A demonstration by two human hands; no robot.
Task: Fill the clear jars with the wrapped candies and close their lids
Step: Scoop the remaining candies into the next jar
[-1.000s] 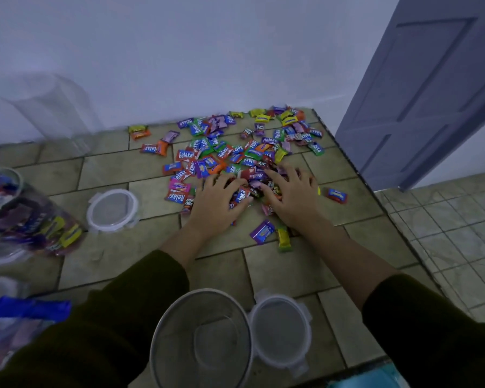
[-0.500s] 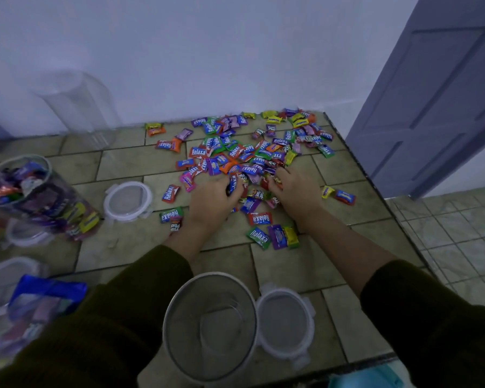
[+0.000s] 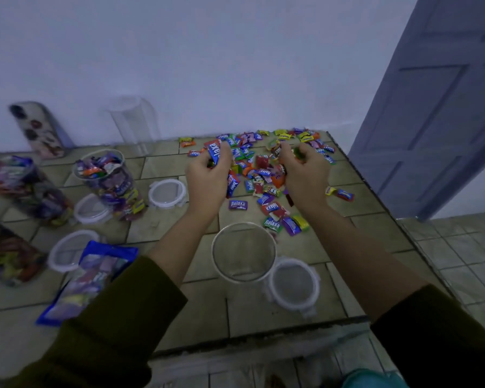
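Note:
A pile of wrapped candies (image 3: 259, 166) lies on the tiled counter (image 3: 305, 247) near the wall. My left hand (image 3: 207, 175) is lifted above the pile and grips a bunch of candies, a blue wrapper sticking up from it. My right hand (image 3: 303, 172) grips another bunch. An empty clear jar (image 3: 244, 252) stands open just in front of both hands, with its white-rimmed lid (image 3: 293, 287) lying beside it on the right. A filled, lidless jar (image 3: 109, 182) stands at the left.
Loose lids (image 3: 167, 193) (image 3: 91, 208) (image 3: 69, 250) lie on the counter. A blue candy bag (image 3: 87, 278) lies front left. Another empty clear jar (image 3: 136, 123) stands by the wall, and further filled jars (image 3: 25, 186) sit at the far left. The counter edge (image 3: 381, 203) drops off at the right by a door (image 3: 437, 107).
Both hands went from raking flat through the pile to closing on handfuls of candies and lifting them. The camera swung left, bringing more jars into view.

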